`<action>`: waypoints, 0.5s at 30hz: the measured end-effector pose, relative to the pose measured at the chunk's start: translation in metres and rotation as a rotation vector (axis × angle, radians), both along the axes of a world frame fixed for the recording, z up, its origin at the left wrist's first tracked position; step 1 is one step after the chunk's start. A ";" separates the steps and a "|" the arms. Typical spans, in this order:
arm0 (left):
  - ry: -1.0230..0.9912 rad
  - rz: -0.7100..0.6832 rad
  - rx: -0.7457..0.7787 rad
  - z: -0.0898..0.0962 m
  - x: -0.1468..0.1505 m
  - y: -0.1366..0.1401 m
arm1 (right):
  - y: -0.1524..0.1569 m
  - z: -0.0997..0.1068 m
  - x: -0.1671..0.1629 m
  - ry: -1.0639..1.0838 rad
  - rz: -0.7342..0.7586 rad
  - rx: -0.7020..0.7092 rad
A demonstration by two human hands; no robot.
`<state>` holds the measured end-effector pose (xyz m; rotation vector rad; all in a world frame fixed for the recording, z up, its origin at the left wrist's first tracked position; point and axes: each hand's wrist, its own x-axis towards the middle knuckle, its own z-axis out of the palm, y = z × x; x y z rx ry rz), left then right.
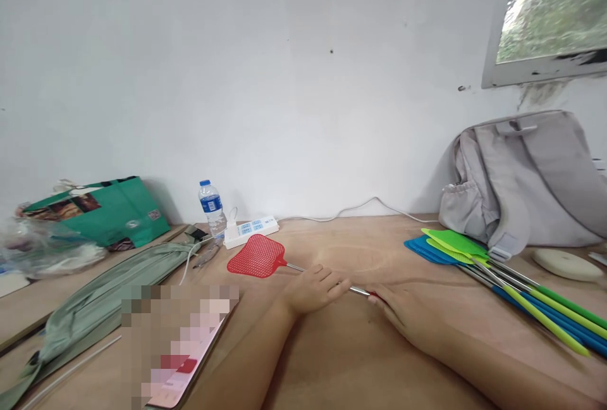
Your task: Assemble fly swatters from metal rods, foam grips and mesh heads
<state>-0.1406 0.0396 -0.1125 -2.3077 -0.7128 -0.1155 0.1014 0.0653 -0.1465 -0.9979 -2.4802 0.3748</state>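
Observation:
A red fly swatter (258, 257) with a thin metal shaft lies across the space in front of me, its mesh head pointing left. My left hand (315, 288) is closed around the shaft, not far from the head. Farther right, my right hand (403, 312) is closed over the red handle end, most of which its fingers hide. Bare metal shows between the two hands. To the right, several more fly swatters with green (458, 242) and blue (427, 250) heads lie in a pile, handles toward the right edge.
A grey backpack (531, 176) leans on the wall behind the pile, near a pale oval object (566, 264). At left are a power strip (251, 231), a water bottle (211, 204), a green bag (118, 211), a grey-green strap-like cloth bag (114, 290) and a partly pixelated phone (190, 359).

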 end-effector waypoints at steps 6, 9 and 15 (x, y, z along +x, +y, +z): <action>0.012 0.036 0.005 -0.002 0.004 0.000 | 0.011 -0.001 0.003 -0.037 -0.003 -0.009; 0.011 0.065 -0.016 -0.004 0.005 0.000 | 0.015 -0.001 0.004 -0.057 0.013 -0.010; 0.018 0.141 -0.052 -0.004 -0.005 0.002 | 0.020 0.004 0.014 -0.085 0.033 0.012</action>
